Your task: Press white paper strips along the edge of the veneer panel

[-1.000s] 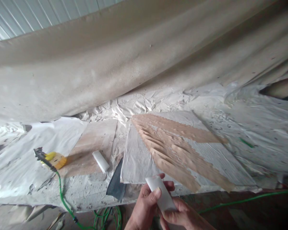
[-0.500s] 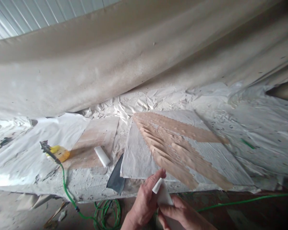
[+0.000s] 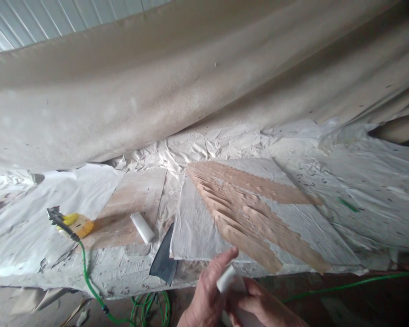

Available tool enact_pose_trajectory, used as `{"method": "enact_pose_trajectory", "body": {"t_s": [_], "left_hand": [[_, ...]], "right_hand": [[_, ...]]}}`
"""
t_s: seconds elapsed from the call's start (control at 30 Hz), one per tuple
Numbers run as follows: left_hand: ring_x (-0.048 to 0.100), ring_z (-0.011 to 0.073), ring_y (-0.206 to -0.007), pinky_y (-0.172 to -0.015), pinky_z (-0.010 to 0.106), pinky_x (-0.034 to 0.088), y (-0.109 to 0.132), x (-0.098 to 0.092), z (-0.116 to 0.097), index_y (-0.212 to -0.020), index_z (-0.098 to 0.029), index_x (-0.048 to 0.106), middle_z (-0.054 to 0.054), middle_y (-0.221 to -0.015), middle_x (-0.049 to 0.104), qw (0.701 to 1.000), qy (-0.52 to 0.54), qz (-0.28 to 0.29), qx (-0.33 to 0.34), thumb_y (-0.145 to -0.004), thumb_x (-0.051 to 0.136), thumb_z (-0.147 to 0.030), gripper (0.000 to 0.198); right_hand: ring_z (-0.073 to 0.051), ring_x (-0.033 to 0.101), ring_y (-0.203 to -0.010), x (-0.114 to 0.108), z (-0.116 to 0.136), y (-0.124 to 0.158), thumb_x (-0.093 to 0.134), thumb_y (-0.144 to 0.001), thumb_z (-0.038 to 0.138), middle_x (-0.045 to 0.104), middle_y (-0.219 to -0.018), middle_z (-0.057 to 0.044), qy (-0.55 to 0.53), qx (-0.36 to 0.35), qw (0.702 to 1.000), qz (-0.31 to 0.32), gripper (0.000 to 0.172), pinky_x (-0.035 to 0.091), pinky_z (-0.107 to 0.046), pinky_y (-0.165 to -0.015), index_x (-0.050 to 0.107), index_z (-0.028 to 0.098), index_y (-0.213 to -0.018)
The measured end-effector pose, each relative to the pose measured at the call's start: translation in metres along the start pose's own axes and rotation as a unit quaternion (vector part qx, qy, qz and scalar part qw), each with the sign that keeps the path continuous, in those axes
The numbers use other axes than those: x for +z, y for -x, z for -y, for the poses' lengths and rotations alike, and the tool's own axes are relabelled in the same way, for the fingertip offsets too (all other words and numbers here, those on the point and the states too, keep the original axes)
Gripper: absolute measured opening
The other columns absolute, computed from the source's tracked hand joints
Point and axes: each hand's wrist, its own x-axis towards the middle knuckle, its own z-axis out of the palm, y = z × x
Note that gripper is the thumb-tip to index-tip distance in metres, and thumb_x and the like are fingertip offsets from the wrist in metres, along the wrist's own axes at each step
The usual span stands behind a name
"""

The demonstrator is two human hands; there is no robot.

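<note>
At the lower middle, my left hand is against the left side of a smooth white folded or rolled piece, its fingers partly curled around it. My right hand grips the same piece from the right, its fingertips hidden beneath. What the piece is made of I cannot tell. Just beyond my hands is a board with a pale cover. Rows of thin tan overlapping pieces lie on it in slanting bands, some edges lifted.
A white block-like piece lies left on a brown-stained panel. Nearby are a dark curved sheet and a spray gun with a yellow cup on a green hose. A beige cloth hangs behind the covered table.
The white piece's upper end has turned slightly between my hands, and my left hand has tilted a little. The view has shifted slightly; the things on the table lie as before.
</note>
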Motion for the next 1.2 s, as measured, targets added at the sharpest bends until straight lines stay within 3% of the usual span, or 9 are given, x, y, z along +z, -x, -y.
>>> {"method": "enact_pose_trajectory", "body": {"t_s": [0.1, 0.17, 0.37, 0.57, 0.77, 0.83, 0.93, 1.0, 1.2], "left_hand": [[0.061, 0.0357, -0.121, -0.103, 0.051, 0.046, 0.0, 0.006, 0.011, -0.133, -0.018, 0.061, 0.019, -0.135, 0.063, 0.981, 0.155, -0.047, -0.108, -0.083, 0.071, -0.05, 0.06], [0.067, 0.0357, -0.11, -0.1, 0.052, 0.047, -0.001, 0.003, 0.011, -0.126, -0.015, 0.066, 0.021, -0.123, 0.069, 0.978, 0.139, -0.044, -0.147, -0.087, 0.065, -0.053, 0.054], [0.045, 0.0297, -0.14, -0.125, 0.046, 0.007, -0.007, -0.019, -0.003, -0.119, -0.024, 0.073, 0.011, -0.135, 0.065, 0.992, -0.118, 0.05, 0.0, -0.086, 0.071, -0.037, 0.035], [0.067, 0.0327, -0.109, -0.093, 0.047, 0.051, -0.001, -0.015, 0.013, -0.136, -0.016, 0.058, 0.021, -0.13, 0.066, 0.983, 0.11, -0.053, -0.135, -0.091, 0.062, -0.047, 0.055], [0.06, 0.0344, -0.121, -0.116, 0.052, 0.031, 0.002, -0.028, -0.004, -0.111, -0.019, 0.075, 0.017, -0.121, 0.071, 0.996, -0.085, -0.003, -0.018, -0.081, 0.075, -0.044, 0.039], [0.055, 0.0344, -0.128, -0.116, 0.053, 0.031, 0.004, -0.029, -0.005, -0.119, -0.022, 0.072, 0.015, -0.133, 0.065, 0.999, -0.017, -0.032, -0.012, -0.077, 0.08, -0.04, 0.047], [0.06, 0.0338, -0.121, -0.101, 0.046, 0.048, 0.008, -0.025, 0.002, -0.133, -0.021, 0.061, 0.017, -0.137, 0.062, 0.969, 0.223, -0.066, -0.079, -0.074, 0.082, -0.04, 0.065], [0.068, 0.0291, -0.105, -0.092, 0.039, 0.052, 0.011, -0.021, 0.006, -0.125, -0.016, 0.065, 0.018, -0.121, 0.07, 0.944, 0.303, -0.055, -0.12, -0.076, 0.081, -0.037, 0.056], [0.072, 0.0237, -0.091, -0.065, 0.025, 0.052, 0.004, -0.034, -0.004, -0.122, -0.012, 0.066, 0.017, -0.113, 0.073, 0.968, 0.18, -0.15, -0.088, -0.088, 0.07, -0.041, 0.045]], "right_hand": [[-0.01, 0.05, -0.047, -0.001, 0.004, -0.005, 0.064, -0.093, 0.057, 0.055, -0.063, -0.002, 0.01, -0.004, 1.0, 0.008, 0.047, 0.04, -0.017, -0.047, 0.058, 0.011, -0.086], [-0.01, 0.051, -0.047, 0.0, 0.009, -0.006, 0.067, -0.091, 0.059, 0.056, -0.064, -0.003, 0.015, 0.002, 1.0, 0.01, 0.049, 0.041, -0.018, -0.046, 0.059, 0.011, -0.086], [-0.021, 0.065, -0.068, 0.006, 0.012, -0.005, 0.074, -0.083, 0.046, 0.066, -0.079, -0.006, 0.043, 0.01, 0.995, -0.09, 0.034, 0.051, -0.026, -0.06, 0.063, 0.016, -0.095], [-0.01, 0.051, -0.046, 0.011, 0.005, -0.015, 0.067, -0.089, 0.056, 0.057, -0.062, -0.004, 0.008, 0.014, 1.0, -0.024, 0.047, 0.038, -0.017, -0.045, 0.058, 0.011, -0.081], [-0.019, 0.063, -0.061, 0.013, -0.001, -0.019, 0.076, -0.078, 0.047, 0.067, -0.076, -0.008, -0.002, 0.026, 0.999, -0.048, 0.04, 0.049, -0.024, -0.056, 0.061, 0.014, -0.096], [-0.014, 0.058, -0.055, 0.014, -0.001, -0.019, 0.071, -0.084, 0.046, 0.063, -0.07, -0.005, 0.029, 0.008, 0.999, -0.039, 0.036, 0.045, -0.021, -0.052, 0.061, 0.013, -0.093], [-0.01, 0.052, -0.049, 0.016, 0.002, -0.021, 0.064, -0.094, 0.054, 0.057, -0.065, -0.004, 0.043, 0.009, 0.999, -0.003, 0.044, 0.04, -0.018, -0.048, 0.058, 0.011, -0.087], [-0.01, 0.051, -0.047, 0.017, 0.004, -0.023, 0.065, -0.093, 0.058, 0.056, -0.064, -0.004, 0.031, 0.036, 0.999, 0.018, 0.05, 0.038, -0.017, -0.045, 0.056, 0.011, -0.081], [-0.013, 0.057, -0.056, 0.027, -0.001, -0.029, 0.071, -0.087, 0.059, 0.061, -0.074, -0.009, 0.025, 0.042, 0.998, 0.05, 0.053, 0.04, -0.019, -0.053, 0.063, 0.006, -0.091]]}}
